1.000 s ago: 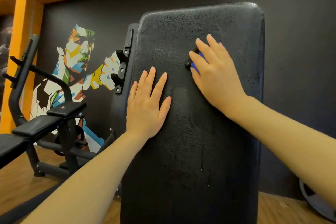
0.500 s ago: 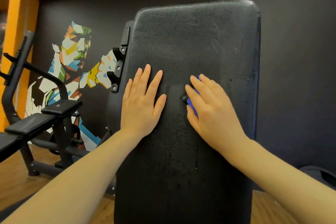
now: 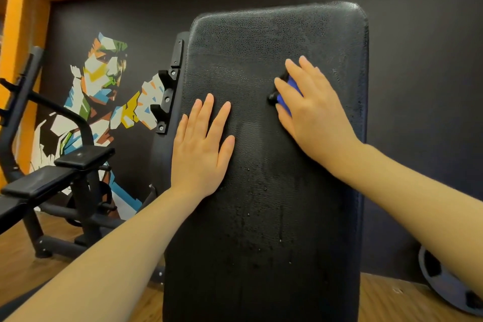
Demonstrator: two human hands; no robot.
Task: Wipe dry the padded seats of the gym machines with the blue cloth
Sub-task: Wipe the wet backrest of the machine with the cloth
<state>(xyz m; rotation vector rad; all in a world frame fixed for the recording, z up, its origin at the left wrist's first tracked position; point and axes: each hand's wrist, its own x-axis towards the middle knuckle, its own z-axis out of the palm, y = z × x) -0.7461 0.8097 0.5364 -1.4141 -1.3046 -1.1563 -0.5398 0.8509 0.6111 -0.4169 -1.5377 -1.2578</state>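
A tall black padded backrest [image 3: 261, 230] stands upright in front of me, with water drops and streaks on its lower half and along the right edge. My right hand [image 3: 313, 115] presses a bunched blue cloth [image 3: 283, 102] against the pad's upper right, fingers fairly straight over it; only a small blue patch shows between the fingers. My left hand [image 3: 201, 149] lies flat on the pad's left side, fingers spread and pointing up, holding nothing.
A black rack bracket [image 3: 167, 102] is fixed to the frame just left of the pad. A black bench machine [image 3: 52, 178] stands at the left on the wooden floor. A dark weight plate [image 3: 444, 282] leans low at the right. A dark wall with a mural is behind.
My right hand slid the cloth down the pad, then back up to the upper right. My left hand stayed flat on the pad's left side.
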